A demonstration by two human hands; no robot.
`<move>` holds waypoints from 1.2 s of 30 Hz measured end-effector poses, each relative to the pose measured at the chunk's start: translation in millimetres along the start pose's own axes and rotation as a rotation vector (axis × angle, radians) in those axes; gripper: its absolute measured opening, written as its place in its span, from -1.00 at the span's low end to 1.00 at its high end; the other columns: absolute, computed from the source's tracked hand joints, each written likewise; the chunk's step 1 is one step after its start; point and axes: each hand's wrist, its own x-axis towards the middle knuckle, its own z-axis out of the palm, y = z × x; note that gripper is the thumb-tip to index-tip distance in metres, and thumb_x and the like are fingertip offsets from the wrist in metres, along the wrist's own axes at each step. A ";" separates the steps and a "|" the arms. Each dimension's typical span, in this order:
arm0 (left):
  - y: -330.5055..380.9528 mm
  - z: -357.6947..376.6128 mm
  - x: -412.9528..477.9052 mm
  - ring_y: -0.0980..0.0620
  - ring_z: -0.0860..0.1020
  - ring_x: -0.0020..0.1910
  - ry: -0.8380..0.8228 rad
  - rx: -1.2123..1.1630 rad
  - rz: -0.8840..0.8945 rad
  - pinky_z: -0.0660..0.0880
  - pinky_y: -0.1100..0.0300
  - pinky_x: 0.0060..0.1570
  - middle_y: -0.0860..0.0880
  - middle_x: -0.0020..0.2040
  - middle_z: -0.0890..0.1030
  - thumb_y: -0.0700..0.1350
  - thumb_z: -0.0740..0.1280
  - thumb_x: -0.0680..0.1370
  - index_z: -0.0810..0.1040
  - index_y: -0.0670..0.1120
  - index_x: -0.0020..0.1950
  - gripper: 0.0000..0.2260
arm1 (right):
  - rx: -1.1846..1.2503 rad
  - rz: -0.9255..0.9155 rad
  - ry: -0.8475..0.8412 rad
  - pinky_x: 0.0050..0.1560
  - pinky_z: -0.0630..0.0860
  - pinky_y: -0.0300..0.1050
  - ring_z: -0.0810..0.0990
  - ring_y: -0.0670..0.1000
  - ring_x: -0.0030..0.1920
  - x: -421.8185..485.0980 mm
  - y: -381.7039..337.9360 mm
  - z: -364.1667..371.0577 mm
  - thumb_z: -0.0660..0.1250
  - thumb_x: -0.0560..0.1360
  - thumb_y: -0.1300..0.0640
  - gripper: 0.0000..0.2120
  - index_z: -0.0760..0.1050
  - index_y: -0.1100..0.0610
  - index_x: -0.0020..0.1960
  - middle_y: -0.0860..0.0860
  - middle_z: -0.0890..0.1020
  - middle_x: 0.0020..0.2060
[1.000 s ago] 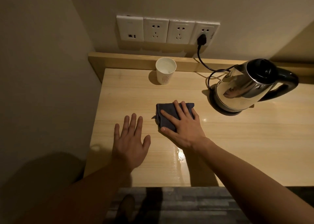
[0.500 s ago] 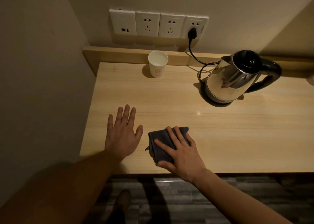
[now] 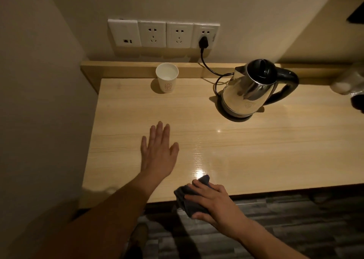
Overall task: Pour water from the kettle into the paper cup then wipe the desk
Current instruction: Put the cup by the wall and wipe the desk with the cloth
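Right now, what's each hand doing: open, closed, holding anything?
Left hand: open, flat on the desk, holding nothing.
Right hand: fingers closed on the dark cloth at the desk's front edge.

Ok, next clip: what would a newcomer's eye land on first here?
Probably the shiny steel kettle on its base at the desk's back right, plugged into the wall. Next, the right hand bunching a dark cloth over the desk's front edge, and the left hand flat on the wood.

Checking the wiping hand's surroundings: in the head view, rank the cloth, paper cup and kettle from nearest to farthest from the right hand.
1. Cloth: gripped by the right hand, at the desk's front edge.
2. Kettle: back right.
3. Paper cup: back left.
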 end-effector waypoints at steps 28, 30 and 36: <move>10.8 31.5 10.0 -0.16 0.20 0.67 0.203 0.187 0.037 0.13 -0.36 0.57 -0.10 0.67 0.23 0.18 0.12 0.65 0.24 -0.02 0.68 -0.39 | -0.287 0.173 0.128 0.61 -0.11 0.33 -0.22 0.10 0.68 193.9 114.8 -129.8 -0.15 0.65 -0.40 -0.46 0.01 -0.38 0.62 0.03 -0.11 0.70; 8.7 34.1 9.1 -0.16 0.20 0.67 0.243 0.185 0.065 0.13 -0.36 0.58 -0.11 0.67 0.25 0.17 0.14 0.67 0.26 -0.04 0.67 -0.41 | -0.298 0.171 0.134 0.60 -0.11 0.34 -0.22 0.11 0.68 175.7 111.1 -120.9 -0.16 0.65 -0.41 -0.46 0.01 -0.39 0.61 0.05 -0.11 0.70; 8.7 35.8 11.4 -0.08 0.01 0.71 0.147 0.240 -0.004 0.01 -0.31 0.63 -0.02 0.73 0.00 0.26 -0.07 0.68 -0.01 0.05 0.72 -0.37 | -0.323 0.172 0.141 0.61 -0.11 0.28 -0.24 0.12 0.68 120.3 96.0 -91.6 -0.13 0.67 -0.40 -0.48 0.00 -0.41 0.61 0.07 -0.13 0.70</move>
